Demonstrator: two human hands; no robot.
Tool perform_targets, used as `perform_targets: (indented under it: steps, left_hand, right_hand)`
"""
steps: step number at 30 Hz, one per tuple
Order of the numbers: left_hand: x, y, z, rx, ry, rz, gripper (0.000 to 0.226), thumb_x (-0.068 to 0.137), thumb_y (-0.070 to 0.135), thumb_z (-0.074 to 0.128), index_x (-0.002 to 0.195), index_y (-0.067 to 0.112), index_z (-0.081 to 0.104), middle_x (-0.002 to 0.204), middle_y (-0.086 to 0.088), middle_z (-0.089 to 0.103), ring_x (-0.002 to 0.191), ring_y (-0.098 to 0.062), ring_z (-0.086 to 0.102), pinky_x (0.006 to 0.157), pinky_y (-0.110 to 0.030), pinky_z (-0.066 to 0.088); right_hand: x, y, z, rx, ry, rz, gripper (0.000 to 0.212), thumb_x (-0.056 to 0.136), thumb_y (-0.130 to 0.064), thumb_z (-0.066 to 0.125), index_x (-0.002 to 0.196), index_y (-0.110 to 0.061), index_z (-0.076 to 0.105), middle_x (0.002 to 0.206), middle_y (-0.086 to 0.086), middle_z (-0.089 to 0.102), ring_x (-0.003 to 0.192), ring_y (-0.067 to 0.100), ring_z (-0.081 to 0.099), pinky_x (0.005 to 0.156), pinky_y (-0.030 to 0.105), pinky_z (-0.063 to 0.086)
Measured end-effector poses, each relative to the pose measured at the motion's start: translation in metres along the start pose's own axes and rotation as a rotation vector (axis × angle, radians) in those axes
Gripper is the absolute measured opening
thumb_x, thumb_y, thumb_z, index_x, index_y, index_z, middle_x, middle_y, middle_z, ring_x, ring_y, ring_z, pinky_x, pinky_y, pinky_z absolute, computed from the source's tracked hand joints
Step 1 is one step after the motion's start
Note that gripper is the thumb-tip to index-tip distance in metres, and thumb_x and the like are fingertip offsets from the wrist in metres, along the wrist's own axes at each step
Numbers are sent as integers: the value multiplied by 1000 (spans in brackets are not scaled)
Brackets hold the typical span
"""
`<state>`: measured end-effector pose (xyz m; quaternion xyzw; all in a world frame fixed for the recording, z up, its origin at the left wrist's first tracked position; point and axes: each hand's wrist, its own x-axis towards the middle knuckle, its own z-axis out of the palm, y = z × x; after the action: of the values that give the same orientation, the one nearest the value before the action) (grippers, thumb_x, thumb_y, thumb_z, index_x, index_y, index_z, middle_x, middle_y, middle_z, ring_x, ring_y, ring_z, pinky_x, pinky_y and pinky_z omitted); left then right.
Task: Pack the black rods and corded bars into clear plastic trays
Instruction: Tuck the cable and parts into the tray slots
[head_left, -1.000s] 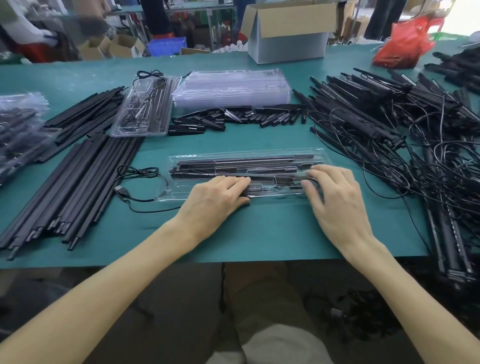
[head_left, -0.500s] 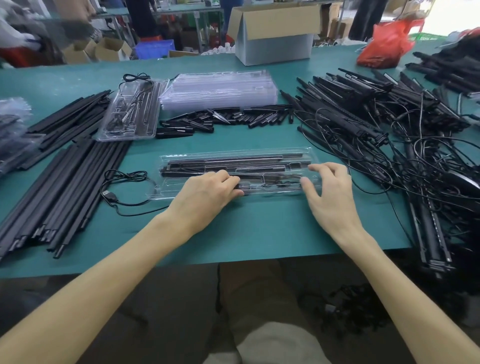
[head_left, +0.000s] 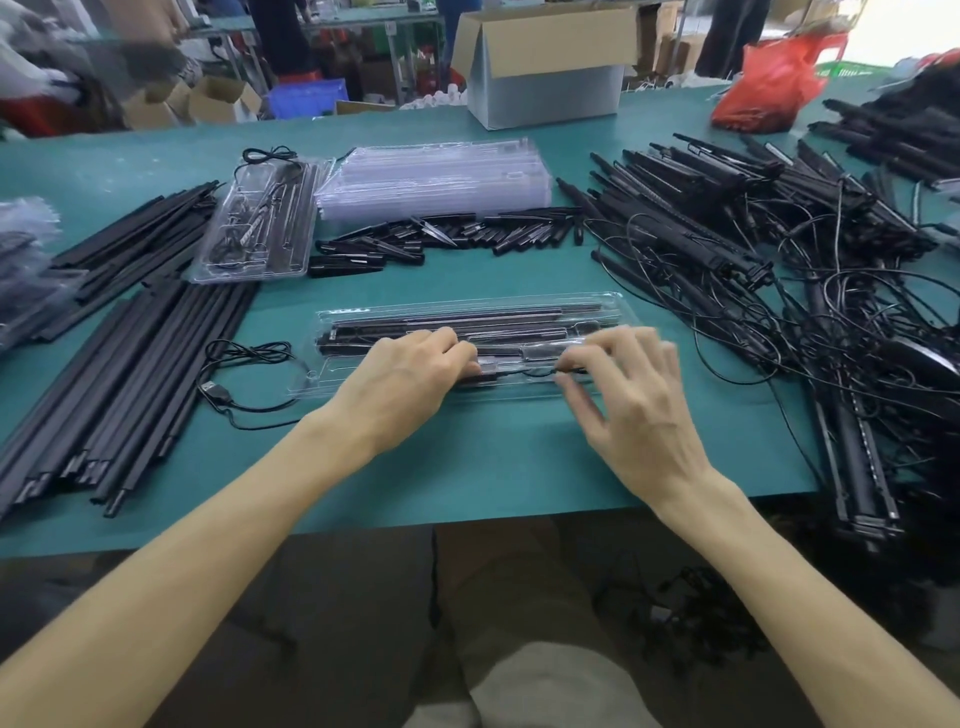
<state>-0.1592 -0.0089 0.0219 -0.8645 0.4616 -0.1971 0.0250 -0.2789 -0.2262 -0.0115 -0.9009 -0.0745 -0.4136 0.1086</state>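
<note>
Clear plastic tray (head_left: 597, 306) lies on the green table (head_left: 493, 467) right in front of the person, with black rods (head_left: 441, 325) bedded in its slots. The right hand (head_left: 634, 410) pinches a thin black cord (head_left: 535, 373) between thumb and forefinger over the tray's near channel. The left hand (head_left: 410, 384) lies on the tray with bent fingers, and I cannot tell whether it grips anything.
</note>
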Motion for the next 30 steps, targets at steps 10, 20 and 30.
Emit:
perform_targets:
  steps: [10,20,30]
  left_hand:
    - [5,-6,-7,-148,55,-49,32,107,34,41,114,17,67,96,-2,66,83,-31,64,59,-33,38]
    - [7,-7,-14,-248,109,-78,23,105,28,51,111,17,71,97,-1,71,83,-33,66,66,-42,51]
    - [11,-10,-15,-288,100,-104,28,106,34,46,108,19,71,96,2,72,82,-31,64,68,-42,49]
  right_hand:
    - [0,-3,1,124,-206,-89,26,99,-15,61,123,-6,66,112,4,68,101,25,61,88,40,52]
    - [1,-2,1,64,-171,-26,27,99,-17,60,123,-3,64,109,10,54,98,25,50,83,30,48]
    - [1,-4,0,126,-205,-25,21,98,-10,61,116,-1,64,114,10,59,102,25,57,87,35,51]
